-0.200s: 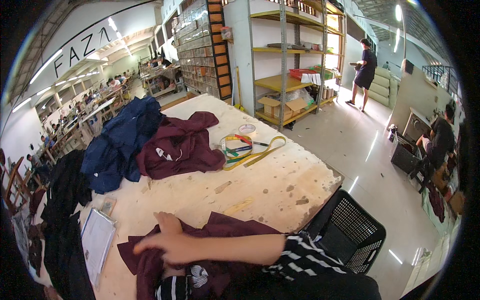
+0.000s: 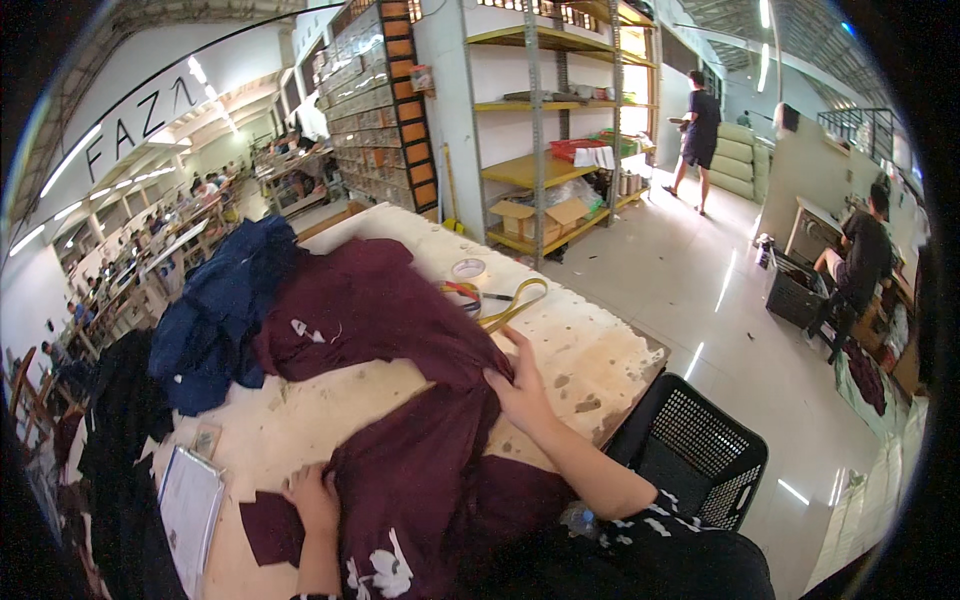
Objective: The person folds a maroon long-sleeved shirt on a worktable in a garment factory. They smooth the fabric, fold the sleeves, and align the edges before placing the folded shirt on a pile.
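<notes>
A maroon garment with a white motif near me is spread over the table under my hands. My right hand pinches its far right edge, pulled up beside the yellow measuring tape. My left hand rests at the garment's left side, fingers apart, next to a flat maroon piece. Farther away, more maroon cloth with a small white tag runs into the held part; I cannot tell whether they are one piece. A navy garment is heaped against it.
A clipboard with paper and black cloth lie at the left of the wooden table. A tape roll sits beyond. At the right stands a black plastic basket. Shelves and two people are farther off.
My right hand has swung from the left out to the far right, drawing maroon cloth with it. The cloth now covers part of the measuring tape. My left hand has come into view.
</notes>
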The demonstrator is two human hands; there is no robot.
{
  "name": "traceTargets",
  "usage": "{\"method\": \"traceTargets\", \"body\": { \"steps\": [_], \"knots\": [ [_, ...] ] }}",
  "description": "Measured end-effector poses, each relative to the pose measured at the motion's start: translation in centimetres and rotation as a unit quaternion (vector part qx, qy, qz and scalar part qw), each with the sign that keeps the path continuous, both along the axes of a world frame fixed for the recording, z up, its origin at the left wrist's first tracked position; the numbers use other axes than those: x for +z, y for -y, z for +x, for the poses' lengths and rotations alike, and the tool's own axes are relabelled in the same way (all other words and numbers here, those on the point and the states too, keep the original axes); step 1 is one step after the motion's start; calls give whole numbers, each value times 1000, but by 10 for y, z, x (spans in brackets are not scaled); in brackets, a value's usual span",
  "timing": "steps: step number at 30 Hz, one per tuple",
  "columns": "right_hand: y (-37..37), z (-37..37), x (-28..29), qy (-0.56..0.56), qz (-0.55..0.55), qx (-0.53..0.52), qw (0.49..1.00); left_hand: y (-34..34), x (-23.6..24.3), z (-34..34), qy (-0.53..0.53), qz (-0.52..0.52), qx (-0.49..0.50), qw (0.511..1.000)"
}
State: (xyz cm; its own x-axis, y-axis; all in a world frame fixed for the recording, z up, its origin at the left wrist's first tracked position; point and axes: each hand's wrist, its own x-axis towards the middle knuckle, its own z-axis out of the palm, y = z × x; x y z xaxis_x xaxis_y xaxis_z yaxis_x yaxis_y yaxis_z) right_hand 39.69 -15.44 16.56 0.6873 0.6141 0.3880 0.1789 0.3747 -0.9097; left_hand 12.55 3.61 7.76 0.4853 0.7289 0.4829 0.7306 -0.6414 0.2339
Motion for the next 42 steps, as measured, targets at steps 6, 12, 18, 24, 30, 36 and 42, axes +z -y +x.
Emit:
{"method": "traceTargets", "body": {
  "steps": [6, 12, 18, 24, 30, 36, 42],
  "knots": [
    [67, 53, -73, 443, -438, -218, 751, -7, 7, -15, 2, -49, 3, 999],
    [63, 146, -56, 91, -307, -107, 941, 14, 48, -26, 46, -26, 16, 998],
    [54, 210, -31, 146, -434, -414, 787, 92, 115, -14, 84, -72, -155, 982],
    [-10, 49, 33, 548, -277, -247, 750, 102, 98, -8, 308, -426, -253, 812],
    [4, -89, 21, 679, -77, 100, 723, 75, 56, 34, 308, -523, -229, 761],
    [10, -72, 41, 685, -44, 104, 720, 89, 80, 12, 470, -518, -230, 676],
    [-35, -68, 37, 565, -78, 113, 813, 100, 94, 29, 290, -511, -274, 762]
  ]
}}
